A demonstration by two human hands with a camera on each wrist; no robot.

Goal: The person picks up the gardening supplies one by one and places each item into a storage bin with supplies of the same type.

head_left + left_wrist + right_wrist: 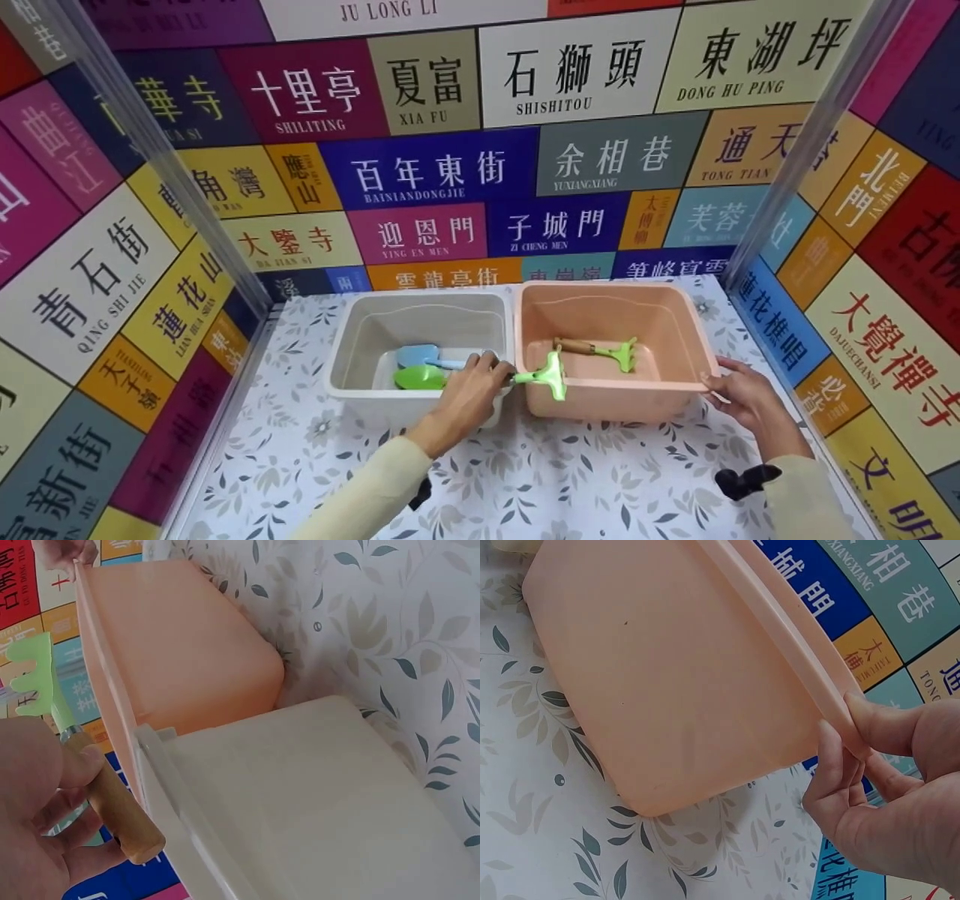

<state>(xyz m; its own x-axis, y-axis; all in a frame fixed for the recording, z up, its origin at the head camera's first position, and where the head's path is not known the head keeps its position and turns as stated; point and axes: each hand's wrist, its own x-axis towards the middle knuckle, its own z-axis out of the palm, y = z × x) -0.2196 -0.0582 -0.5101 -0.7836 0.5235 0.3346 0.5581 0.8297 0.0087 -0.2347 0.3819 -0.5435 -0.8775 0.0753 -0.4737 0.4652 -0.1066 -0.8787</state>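
Observation:
My left hand (472,394) grips the wooden handle of a small green hand rake (551,375) above where the two bins meet. In the left wrist view the rake's wooden handle (124,814) lies between thumb and fingers. My right hand (750,401) pinches the front right rim corner of the peach bin (622,401), thumb on one side and fingers on the other, clear in the right wrist view (885,787). A second green rake (619,352) with a wooden handle lies inside that bin. The light grey bin (360,341) holds a blue shovel (418,355) and a green trowel (420,377).
Both bins stand side by side on a table (360,480) with a white leaf-patterned cover. Behind and at both sides rise panels (450,169) of coloured signs with Chinese writing. Clear edge strips (784,135) run up the corners.

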